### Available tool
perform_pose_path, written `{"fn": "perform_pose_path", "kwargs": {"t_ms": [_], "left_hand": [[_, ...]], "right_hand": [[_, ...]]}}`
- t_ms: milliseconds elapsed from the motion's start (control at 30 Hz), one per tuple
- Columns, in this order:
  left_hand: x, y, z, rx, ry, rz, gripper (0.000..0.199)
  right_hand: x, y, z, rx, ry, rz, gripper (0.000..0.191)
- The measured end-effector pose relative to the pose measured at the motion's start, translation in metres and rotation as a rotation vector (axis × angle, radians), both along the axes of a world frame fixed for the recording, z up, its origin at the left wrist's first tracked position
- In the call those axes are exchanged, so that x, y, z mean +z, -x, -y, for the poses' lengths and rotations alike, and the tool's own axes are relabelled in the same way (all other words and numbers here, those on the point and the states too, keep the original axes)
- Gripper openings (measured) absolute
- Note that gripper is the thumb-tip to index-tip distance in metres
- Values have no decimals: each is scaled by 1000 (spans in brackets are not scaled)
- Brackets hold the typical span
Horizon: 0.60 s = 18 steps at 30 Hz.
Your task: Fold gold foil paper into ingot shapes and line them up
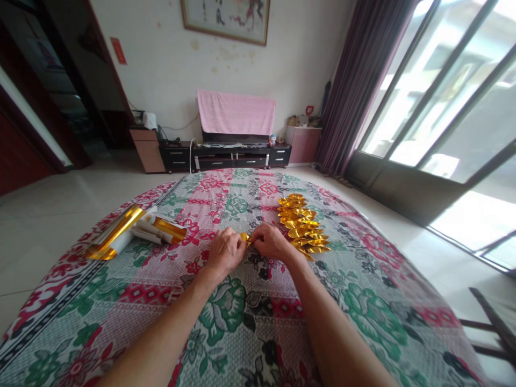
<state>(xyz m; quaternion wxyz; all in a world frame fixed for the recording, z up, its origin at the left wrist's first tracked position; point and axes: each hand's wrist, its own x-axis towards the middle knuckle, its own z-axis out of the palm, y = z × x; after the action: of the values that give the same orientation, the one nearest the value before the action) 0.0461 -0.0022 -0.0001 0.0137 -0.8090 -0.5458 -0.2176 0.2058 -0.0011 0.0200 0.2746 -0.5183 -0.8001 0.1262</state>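
- In the head view, the left hand (227, 248) is over the middle of the table, with its fingers curled inward. It has hold of one end of a small gold piece (244, 237).
- The right hand (271, 241) is bent in the same manner and pinches the other end of this piece. The fingers hide most of it, so I cannot tell its full shape.
- The piece is between the two hands, close above the cloth (355, 306) or touching it; I cannot tell which.
- Just beside the right hand, on its far right side, there is a row of shiny gold shapes (302, 223). They have pointed ends and lie close together, one behind another.
- To the left, well apart from the left hand, lies a gold and white bundle (116, 236) with a curled form. It touches a second bundle (161, 228), also gold and white.
- The cloth has red, green and black flowers, and it covers the table.
- Beyond the table stands a low cabinet (217, 163). A pink towel (236, 112) hangs above it, and a framed picture (226, 19) is on the wall.
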Motion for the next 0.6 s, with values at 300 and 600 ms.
{"fn": "perform_pose_path", "kwargs": {"t_ms": [300, 600], "left_hand": [[-1, 0, 0, -4, 12, 0, 26], [1, 1, 1, -10, 29, 24, 26]], "right_hand": [[-1, 6, 1, -51, -40, 55, 12], [-5, 9, 0, -96, -33, 70, 11]]}}
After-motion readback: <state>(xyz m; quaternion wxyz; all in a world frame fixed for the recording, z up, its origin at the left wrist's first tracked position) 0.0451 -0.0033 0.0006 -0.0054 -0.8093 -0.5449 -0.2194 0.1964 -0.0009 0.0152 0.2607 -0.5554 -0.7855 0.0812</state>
